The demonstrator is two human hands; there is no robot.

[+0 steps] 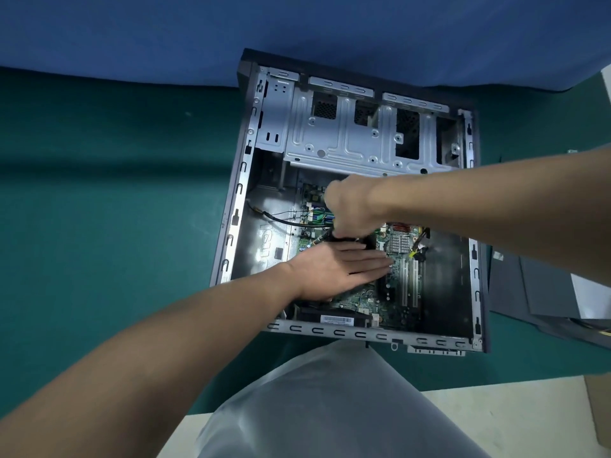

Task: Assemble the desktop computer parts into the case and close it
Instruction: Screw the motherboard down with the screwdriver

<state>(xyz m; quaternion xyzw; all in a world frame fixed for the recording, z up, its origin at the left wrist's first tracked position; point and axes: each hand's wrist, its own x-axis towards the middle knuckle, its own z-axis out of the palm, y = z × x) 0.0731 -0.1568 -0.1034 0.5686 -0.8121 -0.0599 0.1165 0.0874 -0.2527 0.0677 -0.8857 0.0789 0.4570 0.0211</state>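
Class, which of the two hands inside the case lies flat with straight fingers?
The left hand, flat over the motherboard; the right hand is curled round a black part.

Barcode label (337, 319) on black part (307, 316), print illegible

surface: green table (99, 200) | on it: open case (334, 332) lying flat, centre | grey panel (515, 285) flat, just right of case

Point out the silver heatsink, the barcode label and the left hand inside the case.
silver heatsink (400, 243): head view, middle of its finned top.
barcode label (337, 319): head view, centre of the white strip.
left hand (335, 269): head view, back of the hand.
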